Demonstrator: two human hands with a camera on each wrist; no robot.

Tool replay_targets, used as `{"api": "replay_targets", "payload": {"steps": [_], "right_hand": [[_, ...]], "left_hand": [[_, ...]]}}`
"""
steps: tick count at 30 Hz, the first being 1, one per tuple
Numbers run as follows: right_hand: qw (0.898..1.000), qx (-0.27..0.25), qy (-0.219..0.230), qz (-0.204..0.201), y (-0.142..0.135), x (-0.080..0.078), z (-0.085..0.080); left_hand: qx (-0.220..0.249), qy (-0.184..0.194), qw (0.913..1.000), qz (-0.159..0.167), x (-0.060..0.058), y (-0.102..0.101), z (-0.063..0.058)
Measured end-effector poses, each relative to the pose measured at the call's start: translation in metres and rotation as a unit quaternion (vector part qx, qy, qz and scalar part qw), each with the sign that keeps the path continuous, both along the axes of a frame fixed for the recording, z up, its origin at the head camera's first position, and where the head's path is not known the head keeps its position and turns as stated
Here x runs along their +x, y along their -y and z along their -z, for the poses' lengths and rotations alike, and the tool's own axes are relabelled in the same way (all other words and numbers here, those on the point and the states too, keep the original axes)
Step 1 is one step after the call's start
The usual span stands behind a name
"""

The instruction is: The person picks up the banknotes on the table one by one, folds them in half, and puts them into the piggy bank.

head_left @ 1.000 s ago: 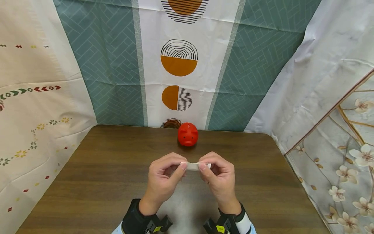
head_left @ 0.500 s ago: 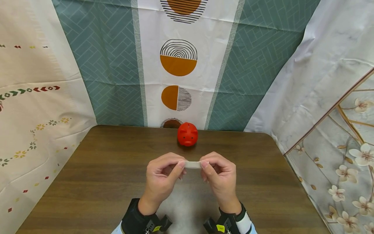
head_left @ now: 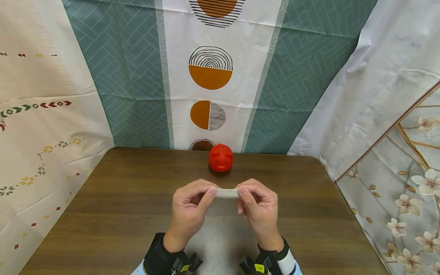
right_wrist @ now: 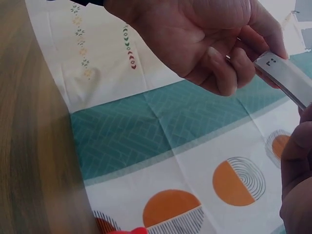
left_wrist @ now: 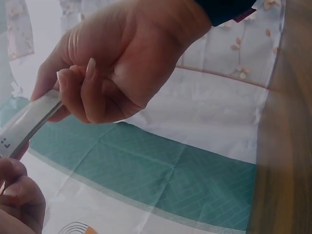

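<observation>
My left hand (head_left: 190,208) and right hand (head_left: 258,212) pinch opposite ends of a narrow, pale folded paper strip (head_left: 227,193), thumbs facing me. It stretches level between the fingertips, above the table. In the left wrist view the strip (left_wrist: 31,119) has a slim dark edge and a few small dark dots near one end. Similar dots mark the strip (right_wrist: 282,73) beside the right fingertips in the right wrist view. Its ends are hidden under the fingers. Beyond the hands stands a red piggy bank (head_left: 221,158), slot on top, snout toward me.
The brown wooden table (head_left: 137,183) spreads around both hands. At its far edge hangs a green and white patterned cloth (head_left: 137,76). A floral cloth (head_left: 395,183) borders the right side and a cream cloth (head_left: 41,152) the left.
The hands have moved slightly apart along the strip, so more of it shows between them. The white end that stuck out past the right thumb no longer shows. The piggy bank stays put.
</observation>
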State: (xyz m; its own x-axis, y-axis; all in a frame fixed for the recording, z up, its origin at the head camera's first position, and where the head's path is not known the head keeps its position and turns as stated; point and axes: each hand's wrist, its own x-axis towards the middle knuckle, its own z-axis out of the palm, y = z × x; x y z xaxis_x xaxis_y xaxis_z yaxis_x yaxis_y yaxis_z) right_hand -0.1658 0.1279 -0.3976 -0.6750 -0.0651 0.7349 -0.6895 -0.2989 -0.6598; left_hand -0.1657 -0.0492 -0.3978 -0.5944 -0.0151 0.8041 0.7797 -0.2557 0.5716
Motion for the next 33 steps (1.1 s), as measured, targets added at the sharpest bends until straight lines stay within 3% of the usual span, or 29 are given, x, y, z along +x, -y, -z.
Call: {"api": "replay_targets", "payload": {"steps": [5,15,33], "right_hand": [[1.000,0.002,0.006,0.010,0.0006,0.0012,0.0004],[1.000,0.013,-0.003,-0.020,0.0022,-0.0001,0.0043],[0.999,0.030,-0.008,-0.024,0.0045,0.0014,0.0045]], "left_hand": [[-0.017,0.012,0.9998,-0.005,0.0014,-0.0012,0.0007],[-0.041,0.031,0.9987,-0.006,0.0044,-0.0025,0.0010],[-0.058,0.019,0.9981,-0.001,0.0049,-0.0035,-0.0002]]}}
